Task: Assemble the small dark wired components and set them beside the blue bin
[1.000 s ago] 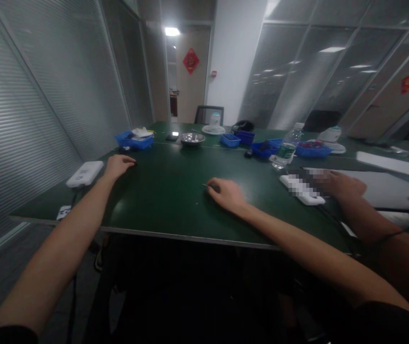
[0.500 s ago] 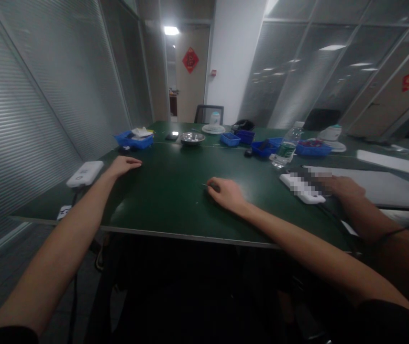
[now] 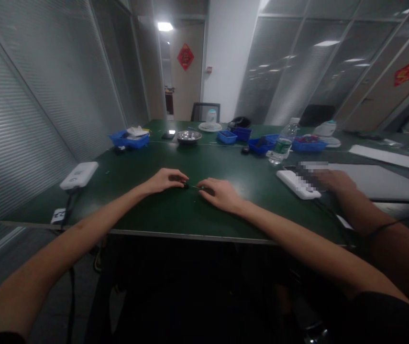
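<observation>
Near the middle of the green table (image 3: 161,215), my left hand (image 3: 166,180) pinches a small dark object (image 3: 186,185) between thumb and fingers. Just to its right, my right hand (image 3: 220,193) is closed around a thin, metallic-looking tool, whose narrow shaft (image 3: 194,187) points left at the dark object. The tool's handle is mostly hidden by my fingers. Whether the shaft's tip touches the dark object cannot be made out.
Beyond my hands are a metal bowl (image 3: 189,137), blue trays (image 3: 129,139) and a water bottle (image 3: 283,143). A white power bank-like device (image 3: 79,175) lies left. Another person's hand (image 3: 335,182) rests on a blurred device at right.
My left hand has moved right from the table's left side to beside my right hand, and a dark object now shows at its fingertips. The view has shifted slightly.
</observation>
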